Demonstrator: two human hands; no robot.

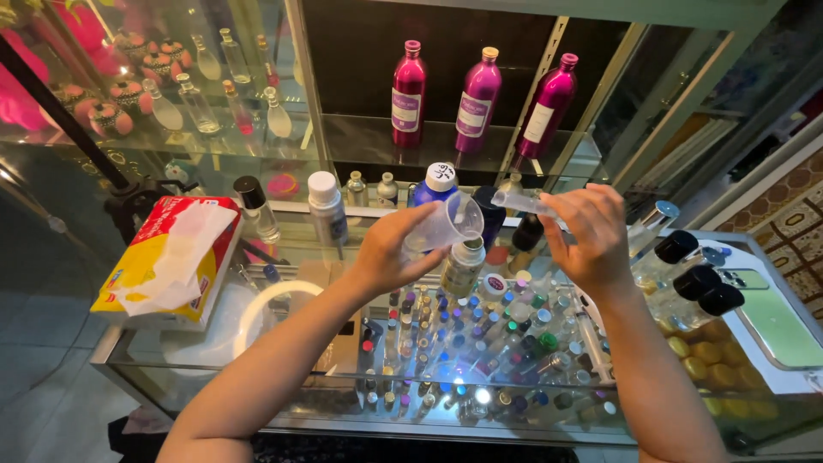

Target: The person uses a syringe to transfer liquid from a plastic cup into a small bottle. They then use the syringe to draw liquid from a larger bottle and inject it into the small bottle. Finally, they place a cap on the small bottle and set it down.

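plastic cup (447, 225) in left hand (396, 250), syringe (525, 202) in right hand (590, 240)

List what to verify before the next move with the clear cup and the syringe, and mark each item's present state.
1. Left hand has a firm hold on the clear plastic cup: ok.
2. Right hand holds the syringe with its tip toward the cup: ok.
3. Small open bottle stands upright below the cup: ok.
4. Liquid level in the cup: cannot tell.
5. Liquid in the syringe: cannot tell.
6. Tissue box sits on the glass counter, at the left: ok.
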